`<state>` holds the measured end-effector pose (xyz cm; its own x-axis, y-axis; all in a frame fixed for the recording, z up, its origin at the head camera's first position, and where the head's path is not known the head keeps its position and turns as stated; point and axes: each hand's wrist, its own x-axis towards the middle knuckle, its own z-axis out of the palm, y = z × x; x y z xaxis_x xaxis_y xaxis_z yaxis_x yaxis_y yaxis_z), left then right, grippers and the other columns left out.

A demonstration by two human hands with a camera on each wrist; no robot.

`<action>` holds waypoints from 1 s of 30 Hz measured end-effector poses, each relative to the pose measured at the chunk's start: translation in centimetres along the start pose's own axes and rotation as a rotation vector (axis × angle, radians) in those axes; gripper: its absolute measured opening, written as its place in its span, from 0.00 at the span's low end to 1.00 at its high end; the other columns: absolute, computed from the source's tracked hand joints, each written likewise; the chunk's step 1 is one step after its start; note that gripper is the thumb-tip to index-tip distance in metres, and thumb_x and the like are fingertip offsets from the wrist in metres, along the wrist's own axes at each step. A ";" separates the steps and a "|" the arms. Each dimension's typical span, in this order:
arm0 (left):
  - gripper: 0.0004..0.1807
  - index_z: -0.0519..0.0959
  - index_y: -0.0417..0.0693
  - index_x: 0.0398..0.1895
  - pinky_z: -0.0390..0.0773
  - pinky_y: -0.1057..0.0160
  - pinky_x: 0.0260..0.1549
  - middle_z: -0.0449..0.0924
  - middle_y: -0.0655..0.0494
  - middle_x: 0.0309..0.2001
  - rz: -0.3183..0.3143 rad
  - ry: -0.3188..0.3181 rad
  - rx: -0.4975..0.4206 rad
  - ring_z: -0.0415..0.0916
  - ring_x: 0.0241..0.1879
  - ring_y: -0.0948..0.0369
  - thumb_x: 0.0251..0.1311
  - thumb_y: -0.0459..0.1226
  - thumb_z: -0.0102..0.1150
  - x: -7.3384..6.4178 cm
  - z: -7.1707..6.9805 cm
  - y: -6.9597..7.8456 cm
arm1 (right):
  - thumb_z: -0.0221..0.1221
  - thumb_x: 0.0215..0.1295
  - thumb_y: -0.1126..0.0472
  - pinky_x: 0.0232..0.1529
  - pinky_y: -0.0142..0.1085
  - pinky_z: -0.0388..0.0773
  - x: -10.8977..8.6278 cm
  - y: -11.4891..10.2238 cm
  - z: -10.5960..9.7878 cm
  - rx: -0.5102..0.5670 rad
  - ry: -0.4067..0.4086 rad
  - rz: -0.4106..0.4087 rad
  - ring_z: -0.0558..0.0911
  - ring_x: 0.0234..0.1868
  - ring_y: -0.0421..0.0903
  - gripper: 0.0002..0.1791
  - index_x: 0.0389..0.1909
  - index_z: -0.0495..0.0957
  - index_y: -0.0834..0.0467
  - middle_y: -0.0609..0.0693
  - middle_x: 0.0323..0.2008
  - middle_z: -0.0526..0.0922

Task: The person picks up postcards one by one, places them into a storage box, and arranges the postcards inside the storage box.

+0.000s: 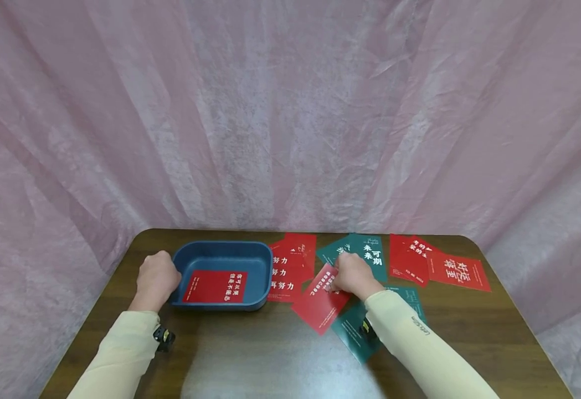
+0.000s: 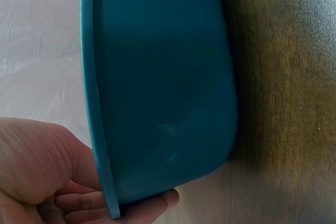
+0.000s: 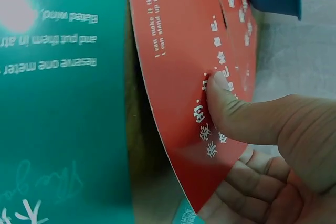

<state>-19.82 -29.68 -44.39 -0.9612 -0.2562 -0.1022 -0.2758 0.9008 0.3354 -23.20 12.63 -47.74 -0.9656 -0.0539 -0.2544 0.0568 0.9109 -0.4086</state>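
Observation:
A blue rectangular tray (image 1: pixel 220 249) stands at the left of the table with a red card (image 1: pixel 214 286) lying inside it. My left hand (image 1: pixel 158 277) grips the tray's left rim; in the left wrist view the thumb and fingers (image 2: pixel 79 200) close around its edge. At the middle right, my right hand (image 1: pixel 355 274) pinches a red card (image 1: pixel 320 302) with white lettering. The right wrist view has the thumb on the card's printed face (image 3: pixel 173 93) and the other fingers behind it. This card is tilted, with one edge raised off the table.
Other red cards (image 1: pixel 290 271) overlap beside the tray. Green cards (image 1: pixel 370 255) lie behind the right hand, and another green card (image 1: pixel 357 332) lies under its wrist. More red cards (image 1: pixel 459 271) spread to the right on the wooden table (image 1: pixel 260 354). A pink curtain (image 1: pixel 290 111) hangs behind.

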 end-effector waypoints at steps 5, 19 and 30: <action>0.13 0.77 0.28 0.32 0.75 0.55 0.15 0.77 0.32 0.29 0.006 0.010 0.003 0.74 0.22 0.47 0.50 0.33 0.54 0.2 0.0 -0.1 | 0.76 0.32 0.49 0.25 0.37 0.74 0.1 0.1 -0.6 -0.062 0.017 -0.039 0.75 0.31 0.45 0.27 0.36 0.81 0.56 0.50 0.30 0.80; 0.12 0.77 0.28 0.30 0.75 0.53 0.16 0.77 0.31 0.28 0.012 0.014 0.008 0.74 0.22 0.46 0.50 0.33 0.54 0.0 0.0 -0.2 | 0.71 0.45 0.55 0.24 0.33 0.73 -0.3 0.5 -4.3 0.051 -0.017 -0.073 0.77 0.30 0.45 0.13 0.29 0.83 0.58 0.52 0.28 0.82; 0.13 0.77 0.28 0.32 0.75 0.54 0.15 0.77 0.32 0.28 -0.005 0.005 0.010 0.74 0.22 0.47 0.51 0.33 0.54 0.4 0.2 -0.1 | 0.66 0.52 0.61 0.25 0.33 0.77 -0.6 0.8 -6.9 0.164 -0.012 -0.067 0.80 0.28 0.44 0.09 0.31 0.80 0.62 0.53 0.29 0.82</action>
<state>-20.16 -29.84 -44.63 -0.9599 -0.2622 -0.0994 -0.2804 0.9030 0.3257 -24.36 16.24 -41.85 -0.9656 -0.1184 -0.2317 0.0338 0.8260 -0.5627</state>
